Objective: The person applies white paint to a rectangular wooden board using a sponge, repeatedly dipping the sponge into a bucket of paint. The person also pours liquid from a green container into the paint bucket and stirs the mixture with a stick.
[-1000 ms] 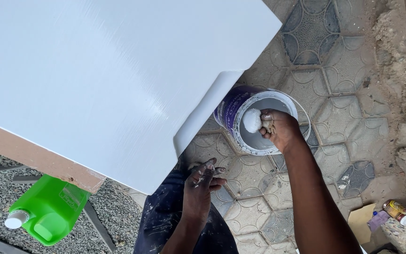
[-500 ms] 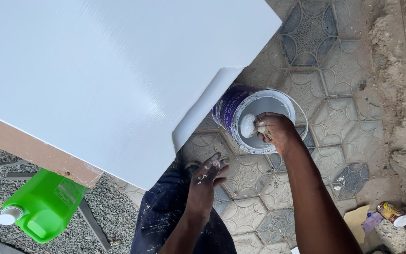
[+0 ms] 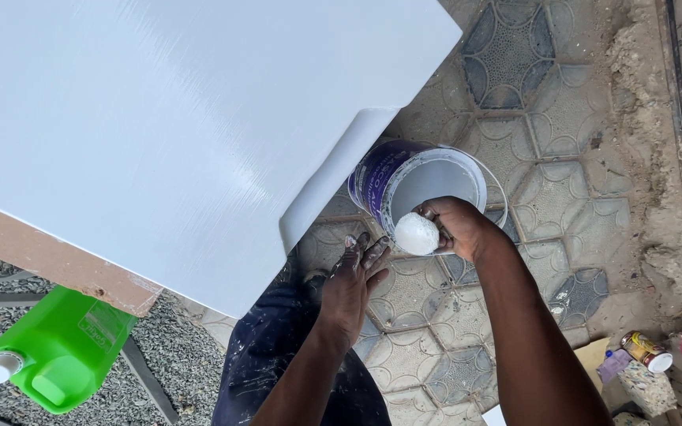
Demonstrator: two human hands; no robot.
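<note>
A: Since the earlier frame your right hand (image 3: pixel 455 229) has come up from inside the paint bucket (image 3: pixel 420 189) to its near rim, and the white paint-soaked wad (image 3: pixel 417 234) has risen with it.

B: And the hold?

A: In the head view, just right of centre, your right fingers are clenched round the wad, which sits over the bucket's lower edge. Your left hand (image 3: pixel 353 284) hangs loose at centre, fingers spread and paint-smeared, gripping nothing, just beside the bucket but not touching it.

B: What surrounds that?

A: The white painted board (image 3: pixel 183 134) fills the upper left of the frame, its wet sheen showing fine streaks; its corner comes down close to the bucket. A green jug (image 3: pixel 57 351) lies at the lower left on gravel, a small tin (image 3: pixel 645 351) at the lower right, patterned paving (image 3: pixel 538 102) under it all.

B: Any advice for this step?

A: I'd say press the wad against the inner rim so the surplus falls back in, and keep your loose hand off the wet board.
</note>
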